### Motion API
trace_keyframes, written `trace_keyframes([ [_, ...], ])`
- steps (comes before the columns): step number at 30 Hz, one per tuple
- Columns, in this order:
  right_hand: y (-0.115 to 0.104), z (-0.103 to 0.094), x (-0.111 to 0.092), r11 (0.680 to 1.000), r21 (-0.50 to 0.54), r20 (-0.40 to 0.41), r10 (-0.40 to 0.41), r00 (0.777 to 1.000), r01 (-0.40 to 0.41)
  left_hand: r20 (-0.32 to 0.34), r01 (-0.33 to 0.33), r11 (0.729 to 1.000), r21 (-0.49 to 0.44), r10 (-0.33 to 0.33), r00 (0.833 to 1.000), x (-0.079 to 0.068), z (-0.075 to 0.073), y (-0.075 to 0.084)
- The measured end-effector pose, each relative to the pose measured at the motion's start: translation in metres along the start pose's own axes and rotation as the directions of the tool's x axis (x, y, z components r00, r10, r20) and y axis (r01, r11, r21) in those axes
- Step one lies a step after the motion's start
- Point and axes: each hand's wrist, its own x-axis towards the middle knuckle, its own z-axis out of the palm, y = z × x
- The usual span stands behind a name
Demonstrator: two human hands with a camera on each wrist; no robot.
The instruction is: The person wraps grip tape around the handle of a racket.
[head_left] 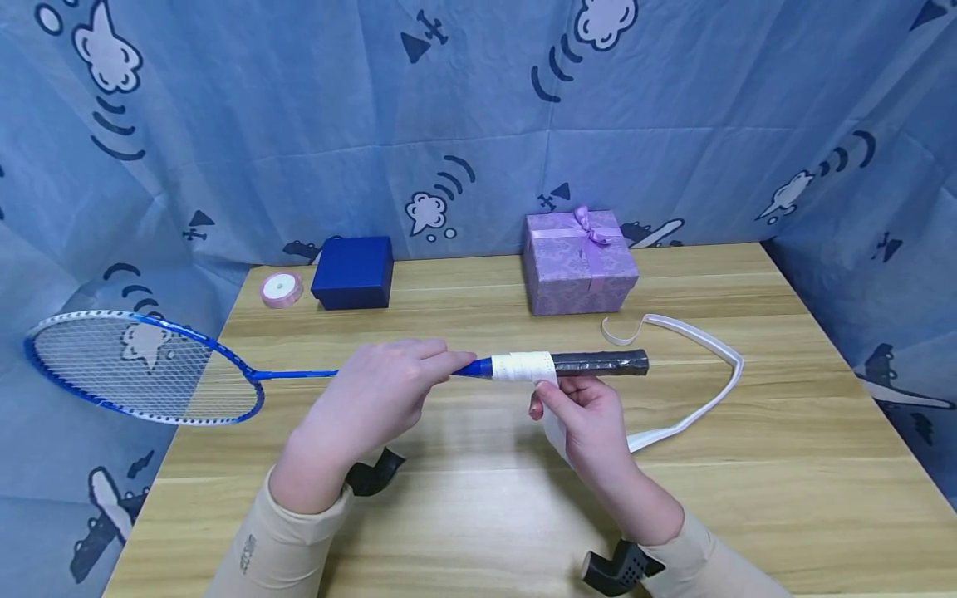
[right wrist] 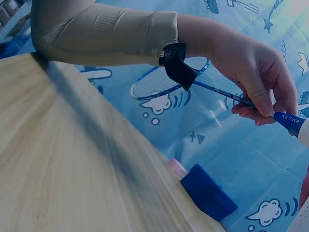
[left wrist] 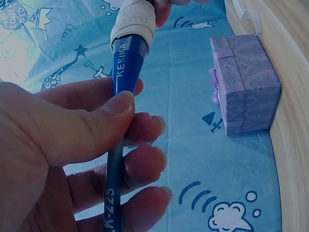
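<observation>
Seemingly mid-wrap, the left hand [head_left: 381, 386] pinches the badminton racket [head_left: 299, 374], the right hand [head_left: 594, 419] pinches perforated grip tape [head_left: 522, 366], which probably needs winding onward.

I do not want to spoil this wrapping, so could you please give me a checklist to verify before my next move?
1. Left grip holds the badminton racket shaft: ok.
2. Right grip pinches the white overgrip: ok.
3. Black handle fully covered: not ok, its butt end is bare.
4. Loose tail lies straight: not ok, it bends and its far end curls.
5. Wrap smooth underneath: cannot tell, that side is hidden.
</observation>
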Motion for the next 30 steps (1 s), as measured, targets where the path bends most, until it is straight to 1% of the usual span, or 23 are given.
trace_keyframes([
  [5, -0.0009, 0.0008, -0.0006, 1.0, -0.012, -0.004, 0.008, 1.0, -0.009, 0.013, 0.013, 1.0, -0.003, -0.013, 1.0, -0.0001, -0.0006, 0.0004],
  [9, -0.0003, 0.0004, 0.0, 1.0, 0.027, 0.011, -0.01, 1.0, 0.01, 0.017, 0.012, 1.0, 0.003, -0.012, 1.0, -0.0001, -0.0003, 0.0003],
  [14, 0.0012, -0.0006, 0.0008, 0.994, 0.093, 0.048, -0.057, 0.997, 0.053, 0.027, 0.019, 1.0, 0.004, -0.019, 0.999, -0.0001, 0.0, 0.0002],
  [19, 0.0019, -0.0017, 0.0001, 0.988, 0.14, 0.06, -0.068, 0.996, 0.059, 0.04, 0.029, 1.0, 0.007, -0.03, 0.999, -0.0005, -0.0003, 0.0001],
  [27, 0.0015, -0.0017, 0.0014, 0.983, 0.173, 0.1, -0.074, 0.992, 0.056, 0.087, 0.056, 0.998, 0.007, -0.056, 0.995, 0.0002, -0.0023, 0.0017],
  [30, 0.0013, -0.0018, 0.0007, 0.985, 0.165, 0.092, -0.069, 0.993, 0.053, 0.089, 0.058, 0.998, -0.002, -0.058, 0.994, 0.0006, -0.0022, 0.0018],
])
